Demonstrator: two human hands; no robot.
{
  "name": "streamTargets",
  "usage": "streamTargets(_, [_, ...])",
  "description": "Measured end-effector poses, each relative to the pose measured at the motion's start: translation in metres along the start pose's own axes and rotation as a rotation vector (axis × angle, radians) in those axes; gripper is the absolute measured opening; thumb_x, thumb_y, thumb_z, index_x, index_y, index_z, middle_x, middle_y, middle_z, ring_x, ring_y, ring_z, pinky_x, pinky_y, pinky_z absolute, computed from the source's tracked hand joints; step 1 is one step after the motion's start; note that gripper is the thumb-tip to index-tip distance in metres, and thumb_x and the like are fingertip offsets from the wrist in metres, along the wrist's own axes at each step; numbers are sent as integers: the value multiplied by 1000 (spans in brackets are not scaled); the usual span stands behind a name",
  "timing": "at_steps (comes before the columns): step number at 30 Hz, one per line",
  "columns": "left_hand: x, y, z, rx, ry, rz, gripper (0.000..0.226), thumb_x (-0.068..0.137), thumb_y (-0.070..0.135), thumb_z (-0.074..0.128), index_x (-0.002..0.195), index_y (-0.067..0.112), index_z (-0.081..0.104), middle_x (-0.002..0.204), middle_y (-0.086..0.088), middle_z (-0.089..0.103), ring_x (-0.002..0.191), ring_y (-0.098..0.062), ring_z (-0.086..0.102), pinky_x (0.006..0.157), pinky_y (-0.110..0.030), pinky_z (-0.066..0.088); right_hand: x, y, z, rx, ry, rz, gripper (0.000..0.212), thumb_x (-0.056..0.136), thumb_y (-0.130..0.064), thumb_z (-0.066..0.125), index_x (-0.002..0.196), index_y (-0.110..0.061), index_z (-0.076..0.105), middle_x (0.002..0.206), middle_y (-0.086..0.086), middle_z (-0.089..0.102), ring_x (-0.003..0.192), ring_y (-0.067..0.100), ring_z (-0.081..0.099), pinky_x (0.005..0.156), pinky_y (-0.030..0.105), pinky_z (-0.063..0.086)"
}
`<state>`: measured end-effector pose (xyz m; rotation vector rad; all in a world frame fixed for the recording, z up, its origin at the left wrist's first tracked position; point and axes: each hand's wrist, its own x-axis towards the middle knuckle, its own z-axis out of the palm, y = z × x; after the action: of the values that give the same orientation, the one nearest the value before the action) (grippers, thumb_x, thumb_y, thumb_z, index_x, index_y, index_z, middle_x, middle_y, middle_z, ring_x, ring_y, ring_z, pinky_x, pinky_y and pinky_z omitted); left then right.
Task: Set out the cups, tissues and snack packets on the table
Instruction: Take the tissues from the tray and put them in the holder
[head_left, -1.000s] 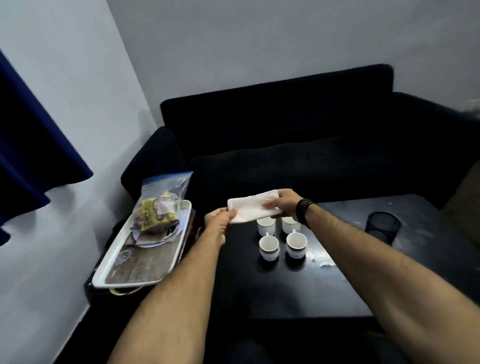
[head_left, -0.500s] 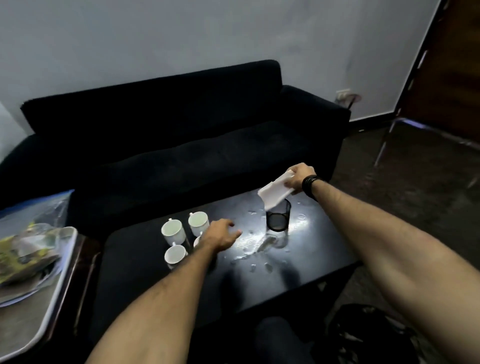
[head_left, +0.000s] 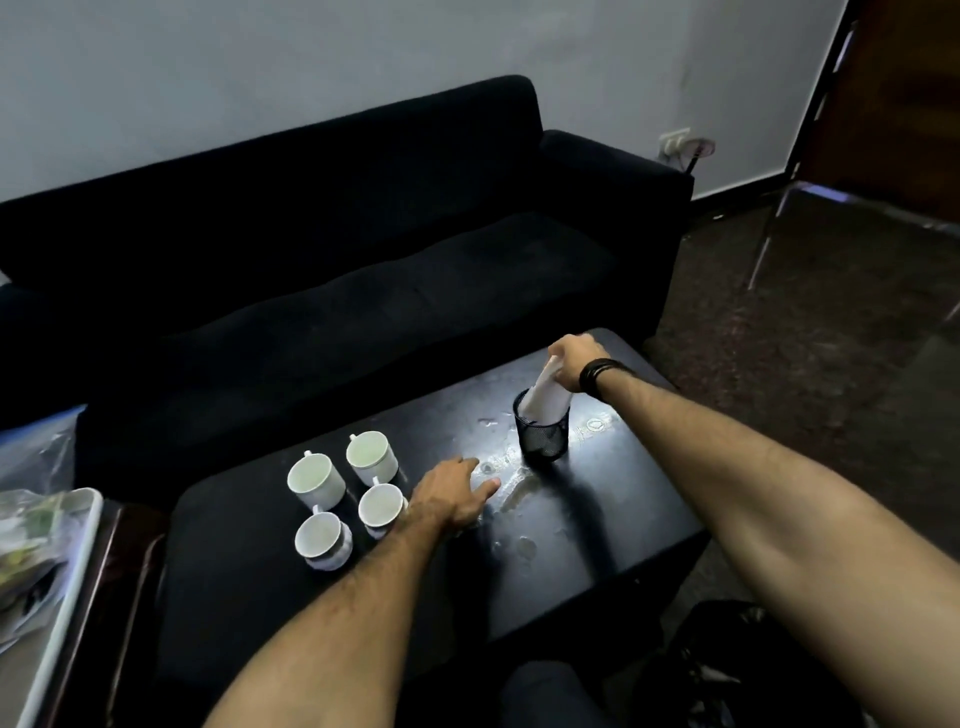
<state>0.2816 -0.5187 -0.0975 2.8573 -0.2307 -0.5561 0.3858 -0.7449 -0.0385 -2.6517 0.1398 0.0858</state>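
Right hand (head_left: 571, 361): fingers grasp the top of the folded tissues (head_left: 545, 392), whose lower end sits inside the black mesh holder (head_left: 541, 435) on the worktop (head_left: 597, 525).
Left hand (head_left: 454, 493): released, fingers spread low over the worktop just beside the cups (head_left: 343, 491); contact with the surface cannot be told.
Holder risk: nothing steadies the holder, so a sideways push on the tissues could tip or slide it.
Wet patch: shiny marks that look like water lie around the holder; tissues touching them would likely soak.
Cups risk: four stand close together; the left wrist, drawn back, could knock the nearest.
Snack packets: a bag (head_left: 31, 519) sits on the tray (head_left: 67, 587) at far left, not yet on the worktop.
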Motion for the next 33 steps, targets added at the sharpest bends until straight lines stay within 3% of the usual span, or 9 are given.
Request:
streamTargets(4, [7, -3, 5, 23, -21, -5, 67, 96, 57, 39, 149, 16, 37, 155, -9, 38, 143, -25, 34, 119, -41, 28, 8, -5, 18, -151, -110, -74, 30, 86, -10, 49, 110, -16, 67, 117, 15, 65, 108, 34, 63, 85, 36, 52])
streamTargets(7, [10, -5, 5, 23, -22, -10, 67, 96, 57, 39, 149, 17, 37, 155, -9, 37, 143, -26, 34, 119, -41, 28, 7, -3, 35, -238, -124, -106, 34, 90, -15, 44, 123, -11, 52, 127, 17, 55, 120, 36, 52, 91, 44, 47])
streamTargets(9, [11, -8, 4, 31, -18, -12, 67, 96, 57, 40, 149, 16, 37, 155, -9, 37, 143, -26, 34, 119, -41, 27, 5, -2, 42, -279, -46, -108, 43, 90, -13, 46, 132, -8, 40, 130, 17, 48, 123, 37, 46, 94, 49, 44])
streamTargets(13, [10, -15, -1, 38, -9, -27, 69, 95, 59, 41, 151, 18, 34, 159, -9, 30, 147, -25, 29, 120, -40, 23, 1, -9, 37, -359, 67, -157, 64, 80, -15, 52, 140, -14, 29, 128, 13, 46, 119, 34, 45, 97, 46, 40])
streamTargets(18, [-3, -28, -23, 45, 65, -51, 70, 94, 58, 43, 150, 16, 34, 157, -12, 34, 145, -27, 32, 119, -38, 26, -5, -35, 16, -404, 53, -284, 87, 75, -27, 70, 147, -15, 23, 139, 10, 40, 130, 32, 37, 104, 45, 38])
streamTargets(28, [-107, -116, -77, 5, 248, -200, 65, 91, 57, 50, 139, 14, 48, 141, -13, 49, 133, -31, 44, 111, -40, 35, -64, -162, 67, -355, -66, -536, 90, 79, -38, 68, 151, -16, 19, 155, 7, 28, 143, 30, 24, 112, 47, 30])
streamTargets(33, [-171, -186, -85, 13, 278, -333, 73, 94, 57, 44, 151, 14, 33, 159, -17, 28, 148, -29, 24, 121, -38, 21, -115, -252, 106, -368, -152, -678, 82, 84, -42, 63, 150, -17, 23, 155, 7, 28, 143, 29, 25, 111, 47, 32])
